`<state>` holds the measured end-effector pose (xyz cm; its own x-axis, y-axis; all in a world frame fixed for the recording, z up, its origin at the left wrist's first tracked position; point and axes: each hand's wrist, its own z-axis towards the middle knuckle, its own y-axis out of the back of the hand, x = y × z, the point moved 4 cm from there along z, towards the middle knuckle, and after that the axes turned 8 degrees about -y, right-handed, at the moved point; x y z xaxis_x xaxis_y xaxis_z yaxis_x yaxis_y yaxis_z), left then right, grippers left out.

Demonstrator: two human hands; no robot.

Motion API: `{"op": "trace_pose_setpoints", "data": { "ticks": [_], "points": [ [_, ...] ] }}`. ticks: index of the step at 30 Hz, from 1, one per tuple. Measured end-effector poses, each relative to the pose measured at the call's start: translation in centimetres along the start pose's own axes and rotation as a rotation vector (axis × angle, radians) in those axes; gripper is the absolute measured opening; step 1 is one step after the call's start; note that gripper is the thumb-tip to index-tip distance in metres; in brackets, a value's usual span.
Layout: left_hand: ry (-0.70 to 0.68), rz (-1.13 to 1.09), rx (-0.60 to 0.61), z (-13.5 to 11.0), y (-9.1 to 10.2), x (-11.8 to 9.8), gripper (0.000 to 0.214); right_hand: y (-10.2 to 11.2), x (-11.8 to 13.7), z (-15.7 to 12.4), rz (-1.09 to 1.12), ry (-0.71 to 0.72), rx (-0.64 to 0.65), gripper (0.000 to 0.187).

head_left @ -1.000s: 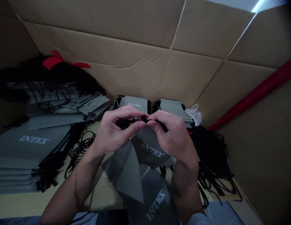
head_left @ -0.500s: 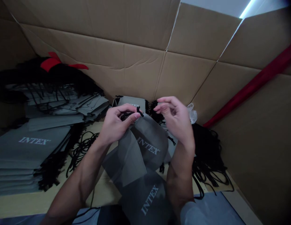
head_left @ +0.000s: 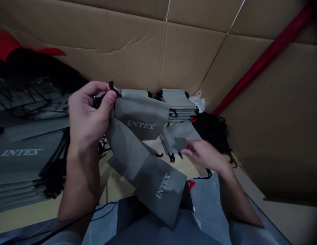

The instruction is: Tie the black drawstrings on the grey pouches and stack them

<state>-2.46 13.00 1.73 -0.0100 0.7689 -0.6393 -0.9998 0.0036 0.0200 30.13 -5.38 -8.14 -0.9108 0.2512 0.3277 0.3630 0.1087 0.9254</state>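
Note:
My left hand (head_left: 90, 112) is closed in a pinch on the knotted black cord at the top corner of a grey drawstring bag (head_left: 141, 117) printed INTEX. The bag hangs spread out to the right of those fingers. More grey bags (head_left: 162, 185) lie under it, over my lap and the table edge. Off to the right, my right hand (head_left: 203, 153) is held low over a few grey bags (head_left: 180, 134), fingers loosely bent and a little apart, near their black cord ends. I see nothing in its fingers.
Tall stacks of grey bags (head_left: 22, 170) with black cords stand at the left, below a black cord bundle (head_left: 43, 68) tied in red. Another stack (head_left: 176, 98) sits at the back, beside clear plastic (head_left: 198, 101) and black cords (head_left: 211, 131). Cardboard walls (head_left: 132, 51) enclose the table.
My right hand has moved down and right, away from my left hand, to the small pile of bags. My left hand keeps its pinch and has shifted left. The view has tilted down.

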Motion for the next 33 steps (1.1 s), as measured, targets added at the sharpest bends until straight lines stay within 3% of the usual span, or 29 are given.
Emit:
{"op": "trace_pose_setpoints", "data": {
  "ticks": [3, 5, 8, 9, 14, 17, 19, 22, 24, 28, 33],
  "points": [
    [-0.077, 0.093, -0.07, 0.0, 0.3, -0.8, 0.016, -6.3, -1.7, -1.8, -0.027, -0.06, 0.1, 0.026],
    [-0.135, 0.148, -0.084, -0.1, 0.2, -1.2, 0.014, -9.4, -1.7, -2.3, -0.017, -0.073, 0.107, 0.024],
    [-0.185, 0.19, -0.086, -0.2, -0.1, -1.3, 0.011, -11.7, -1.0, -2.1, 0.017, -0.051, 0.054, 0.006],
    [-0.192, 0.202, -0.085, -0.3, -0.2, -1.3, 0.01, -11.8, -0.9, -1.7, 0.022, -0.032, 0.027, 0.008],
    [-0.168, 0.201, -0.066, -0.6, -0.5, -1.8, 0.012, -9.5, -1.9, 0.6, -0.048, 0.082, -0.145, 0.056],
    [-0.129, 0.188, -0.051, -0.9, -0.9, -2.3, 0.011, -8.4, -3.0, 2.6, -0.122, 0.172, -0.152, 0.082],
    [-0.118, 0.197, -0.041, -1.1, -1.1, -2.5, 0.011, -8.4, -3.4, 4.0, -0.166, 0.222, -0.12, 0.068],
    [-0.138, 0.202, -0.022, -1.3, -1.4, -2.7, 0.012, -8.6, -3.7, 5.7, -0.202, 0.252, -0.085, 0.031],
    [-0.153, 0.194, -0.008, -1.3, -1.5, -2.7, 0.012, -8.2, -3.8, 6.1, -0.198, 0.272, -0.086, 0.022],
    [-0.131, 0.207, -0.012, -1.2, -1.4, -2.6, 0.013, -6.4, -4.1, 5.7, -0.12, 0.313, -0.168, 0.022],
    [-0.152, 0.175, -0.009, -1.2, -1.2, -2.4, 0.013, -3.8, -4.3, 5.0, 0.055, 0.279, -0.41, 0.031]
  ]
}}
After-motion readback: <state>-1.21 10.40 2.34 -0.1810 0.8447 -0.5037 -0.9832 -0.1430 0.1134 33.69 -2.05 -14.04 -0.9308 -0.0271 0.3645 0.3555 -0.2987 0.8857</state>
